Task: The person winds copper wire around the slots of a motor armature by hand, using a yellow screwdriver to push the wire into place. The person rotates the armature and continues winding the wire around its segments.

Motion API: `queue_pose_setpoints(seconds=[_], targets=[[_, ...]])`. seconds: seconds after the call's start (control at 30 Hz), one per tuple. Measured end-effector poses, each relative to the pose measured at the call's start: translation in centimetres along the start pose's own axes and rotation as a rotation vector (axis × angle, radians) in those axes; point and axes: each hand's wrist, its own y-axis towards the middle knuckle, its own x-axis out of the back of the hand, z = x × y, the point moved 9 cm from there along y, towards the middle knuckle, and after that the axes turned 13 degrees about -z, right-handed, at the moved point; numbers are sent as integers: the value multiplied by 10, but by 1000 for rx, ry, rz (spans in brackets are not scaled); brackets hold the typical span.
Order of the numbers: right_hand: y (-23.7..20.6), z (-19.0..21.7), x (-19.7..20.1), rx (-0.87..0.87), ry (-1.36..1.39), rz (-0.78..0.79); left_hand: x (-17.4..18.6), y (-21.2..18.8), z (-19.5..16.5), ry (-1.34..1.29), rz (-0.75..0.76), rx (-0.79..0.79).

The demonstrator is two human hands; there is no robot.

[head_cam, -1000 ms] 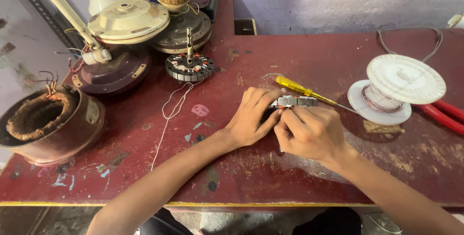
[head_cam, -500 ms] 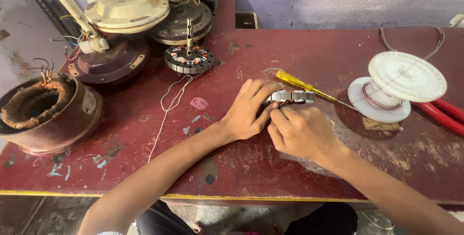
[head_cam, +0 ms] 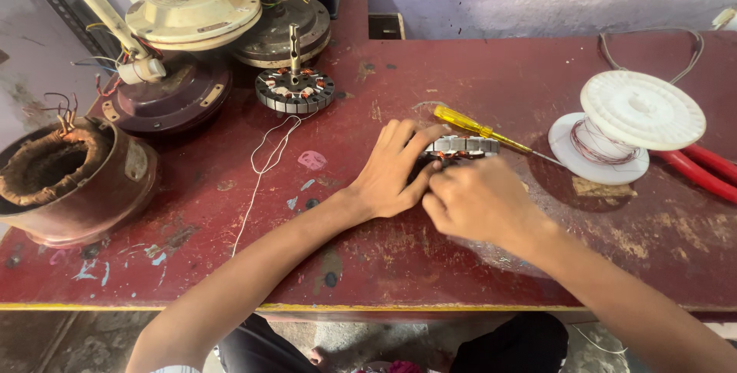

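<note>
Since the earlier frames both hands have kept to the same spot on the stator, and only the camera has drifted a little, so the scene sits slightly differently in the picture.

Head view: the left hand (head_cam: 395, 173) lies curled against the near side of the small stator core (head_cam: 461, 146), fingers spread over its rim, steadying it on the red tabletop (head_cam: 476, 74); the right hand (head_cam: 477, 200) is clenched just in front of it, fingertips pinched at the slots, though what they pinch is hidden; copper turns show in a few slots, so by my judgement winding is partly done and more slots remain; a yellow-handled screwdriver (head_cam: 476, 127) lies just behind the core; a white wire spool (head_cam: 626, 123) stands to the right, nearly bare; a second wound stator (head_cam: 295, 89) sits further back, with a loose white wire (head_cam: 265, 158) trailing from it.
</note>
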Motion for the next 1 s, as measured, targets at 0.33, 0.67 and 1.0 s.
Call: queue_pose_setpoints(seconds=[0.33, 0.67, 1.0], targets=[[-7, -1, -11, -37, 88, 44, 3, -4, 4, -35, 26, 40], [-11, 1, -18, 7, 149, 30, 1, -2, 6, -28, 22, 54], [-10, -1, -18, -12, 302, -25, 3, -4, 9, -44, 5, 75]])
